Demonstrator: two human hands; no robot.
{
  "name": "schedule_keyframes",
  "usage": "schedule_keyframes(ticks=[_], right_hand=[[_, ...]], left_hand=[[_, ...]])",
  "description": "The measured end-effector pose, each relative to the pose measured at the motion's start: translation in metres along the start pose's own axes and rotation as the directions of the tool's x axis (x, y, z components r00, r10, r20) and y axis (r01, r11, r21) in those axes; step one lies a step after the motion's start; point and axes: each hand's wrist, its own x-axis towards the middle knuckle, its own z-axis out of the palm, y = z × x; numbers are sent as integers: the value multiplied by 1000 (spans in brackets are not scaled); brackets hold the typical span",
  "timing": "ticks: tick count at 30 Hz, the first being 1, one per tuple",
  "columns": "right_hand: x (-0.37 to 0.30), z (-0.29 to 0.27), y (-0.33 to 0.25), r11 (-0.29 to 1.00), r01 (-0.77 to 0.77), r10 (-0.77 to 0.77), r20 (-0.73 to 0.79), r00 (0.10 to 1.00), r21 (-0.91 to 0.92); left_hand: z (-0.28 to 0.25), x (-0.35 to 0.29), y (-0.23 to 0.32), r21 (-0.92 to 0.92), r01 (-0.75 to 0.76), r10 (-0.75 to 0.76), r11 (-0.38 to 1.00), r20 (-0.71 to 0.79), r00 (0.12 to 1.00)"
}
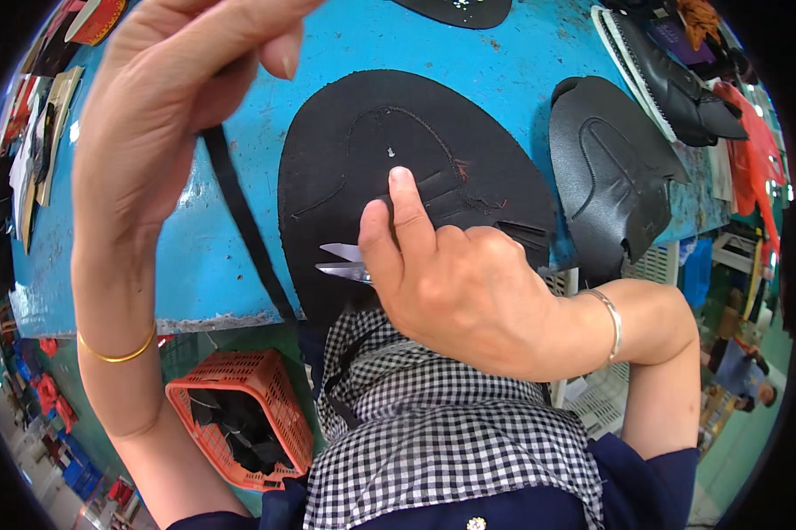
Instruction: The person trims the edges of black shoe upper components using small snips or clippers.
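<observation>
A large black shoe-upper piece lies on the blue table, stitching curving over it and a small white mark near its middle. My right hand is closed round scissors; their blades point left over the piece, slightly parted, and the handles are hidden in my palm. Its index finger stretches out just below the white mark. My left hand is raised at the upper left, fingers bent over. From it a narrow black strip runs down to the table's front edge beside the piece; the pinch itself is hidden.
A second black upper piece lies on the right of the blue table. Black shoes stand at the far right. Below the front edge is an orange basket with black scraps. Cards and papers lie at the left.
</observation>
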Motion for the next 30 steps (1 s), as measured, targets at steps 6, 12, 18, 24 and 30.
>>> schedule_keyframes(ticks=[6,12,18,24,30], right_hand=[[9,-15,53,778,-335,321,122,939,532],[-167,-16,167,486,-507,796,-120,594,712],[-205,-23,182,-95,-286,968,155,197,954],[-110,-23,118,114,-415,794,169,584,902],[-31,5,104,660,-21,1,27,1000,751]], left_hand=[[-2,-2,6,178,-138,88,974,266,960],[16,-7,15,219,-93,-53,971,579,814],[39,2,-5,387,-234,-161,892,756,634],[42,-7,-21,530,-289,-178,798,664,726],[39,-12,-25,596,-408,-19,691,581,814]])
